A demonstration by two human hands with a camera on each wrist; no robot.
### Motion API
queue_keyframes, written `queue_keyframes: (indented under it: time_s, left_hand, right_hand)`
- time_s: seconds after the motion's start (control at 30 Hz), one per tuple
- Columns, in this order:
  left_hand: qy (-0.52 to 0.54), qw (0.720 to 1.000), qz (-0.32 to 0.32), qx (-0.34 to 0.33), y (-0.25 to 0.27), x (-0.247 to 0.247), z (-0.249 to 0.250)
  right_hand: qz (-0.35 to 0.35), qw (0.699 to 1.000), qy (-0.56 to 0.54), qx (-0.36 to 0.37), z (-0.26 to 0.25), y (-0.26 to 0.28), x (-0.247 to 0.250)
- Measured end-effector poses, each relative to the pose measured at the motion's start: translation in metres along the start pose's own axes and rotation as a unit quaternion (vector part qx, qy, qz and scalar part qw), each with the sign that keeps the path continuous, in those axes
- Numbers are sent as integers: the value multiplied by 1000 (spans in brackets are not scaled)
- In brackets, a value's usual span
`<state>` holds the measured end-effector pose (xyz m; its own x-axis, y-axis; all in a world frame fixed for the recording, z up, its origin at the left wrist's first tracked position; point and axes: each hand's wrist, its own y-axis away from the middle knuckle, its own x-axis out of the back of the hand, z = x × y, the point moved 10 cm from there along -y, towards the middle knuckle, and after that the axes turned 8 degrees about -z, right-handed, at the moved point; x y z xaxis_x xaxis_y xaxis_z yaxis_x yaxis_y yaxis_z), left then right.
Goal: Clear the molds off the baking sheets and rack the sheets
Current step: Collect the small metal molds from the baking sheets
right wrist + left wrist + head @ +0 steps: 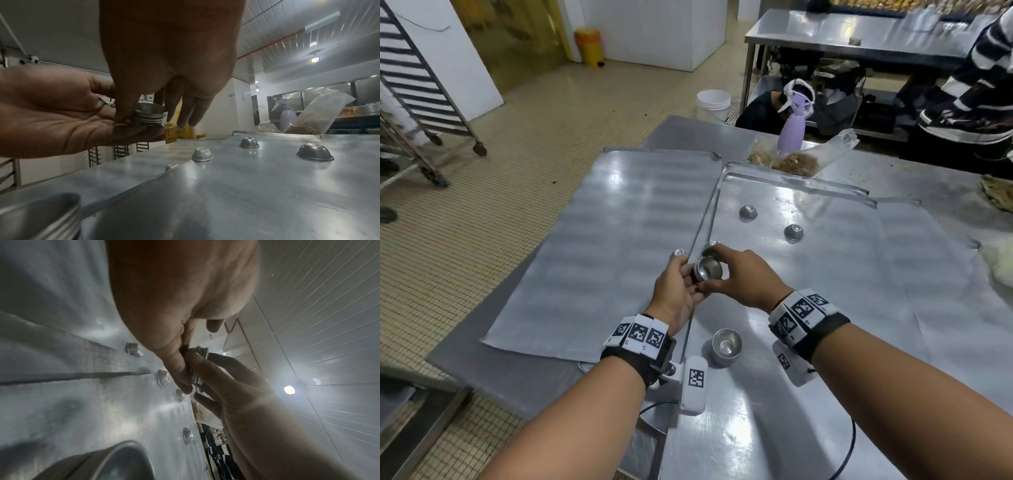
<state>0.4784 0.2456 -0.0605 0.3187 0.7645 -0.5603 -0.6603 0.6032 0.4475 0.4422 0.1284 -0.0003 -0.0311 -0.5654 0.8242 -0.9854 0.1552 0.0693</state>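
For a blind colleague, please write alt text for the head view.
Both hands, left hand and right hand, hold a stack of molds above a baking sheet. Two upturned molds and another stack sit on it.

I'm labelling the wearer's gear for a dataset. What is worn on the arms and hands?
Both forearms are bare, no sleeves or gloves. The left hand and right hand each have a black wrist strap carrying white blocks printed with black square-patterned markers. A thin black cable trails below each wrist.
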Motion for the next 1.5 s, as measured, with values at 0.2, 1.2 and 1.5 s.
queue_keyframes:
  time_s: [0.2,1.2,1.5]
  left_hand:
    - [-21,1000,-10,-13,-3,3,10]
    - [-2,998,57,17,-21,47,-3]
    - [-12,999,50,15,-24,40,-10]
  right_hand:
    - [7,1000,6,9,-7,-8,1]
    - [-57,989,77,-109,79,-78,-31]
    - [49,992,-25,-110,93,-38,-16]
